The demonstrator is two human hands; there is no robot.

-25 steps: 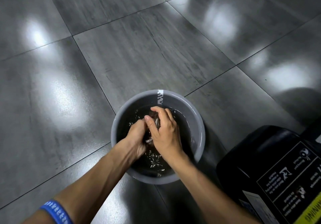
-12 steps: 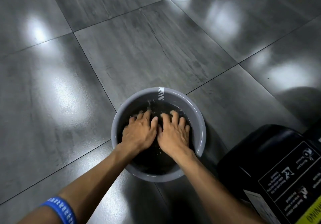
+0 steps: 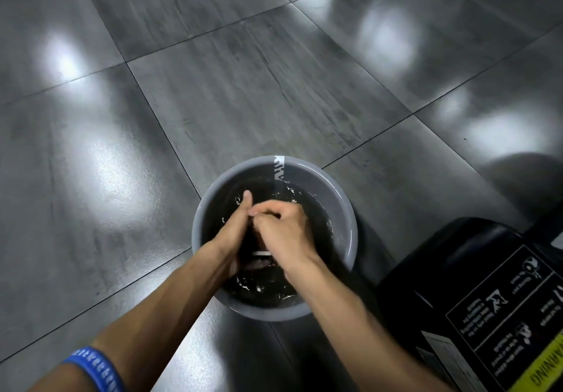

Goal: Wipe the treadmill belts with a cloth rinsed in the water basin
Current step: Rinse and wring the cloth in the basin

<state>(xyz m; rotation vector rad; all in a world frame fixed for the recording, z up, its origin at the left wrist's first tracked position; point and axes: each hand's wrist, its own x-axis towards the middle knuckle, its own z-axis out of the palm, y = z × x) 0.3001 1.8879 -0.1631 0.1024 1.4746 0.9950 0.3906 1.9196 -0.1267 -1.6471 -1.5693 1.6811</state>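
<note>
Half a second back both hands lay flat in the water; now left hand [image 3: 236, 233] and right hand [image 3: 285, 236] have drawn together, each grip clamped on the dark cloth [image 3: 259, 265], mid-basin [image 3: 344, 209]. Looks like wringing. Treadmill [image 3: 475, 300] at 4 o'clock, unwiped.

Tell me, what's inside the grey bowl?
Dark water fills the grey bowl, and the left hand and right hand are rubbing a dark cloth there. The hands cover most of it.

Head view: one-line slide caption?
Both hands, left hand and right hand, rinse a dark cloth in the gray basin beside a treadmill.
</note>
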